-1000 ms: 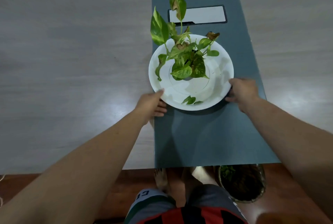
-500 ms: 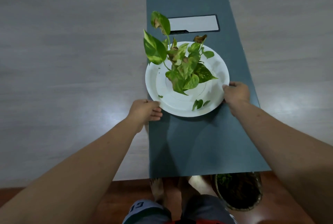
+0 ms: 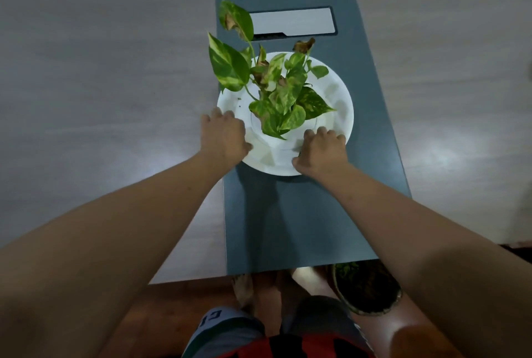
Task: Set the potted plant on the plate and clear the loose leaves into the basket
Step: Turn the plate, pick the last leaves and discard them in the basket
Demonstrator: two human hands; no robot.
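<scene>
The potted plant [image 3: 283,92], with green and yellow leaves, stands in the middle of the white plate [image 3: 339,104] on the dark strip of the table. My left hand [image 3: 224,133] lies over the plate's left rim and grips it. My right hand [image 3: 319,153] is on the near right part of the plate with its fingers curled down. It covers the spot where the loose leaves lay, so the leaves are hidden. The dark woven basket [image 3: 371,294] stands on the floor below the table's near edge, to the right of my feet.
A grey-white cable hatch [image 3: 293,22] is set into the dark strip [image 3: 288,219] just behind the plant. Pale wood tabletop [image 3: 100,84] spreads on both sides. The table's near edge runs just above my feet and the basket.
Both hands have left the plate's outer edges and moved inward onto it. My right hand now covers the loose leaves near the front rim. The plate has stayed roughly in place.
</scene>
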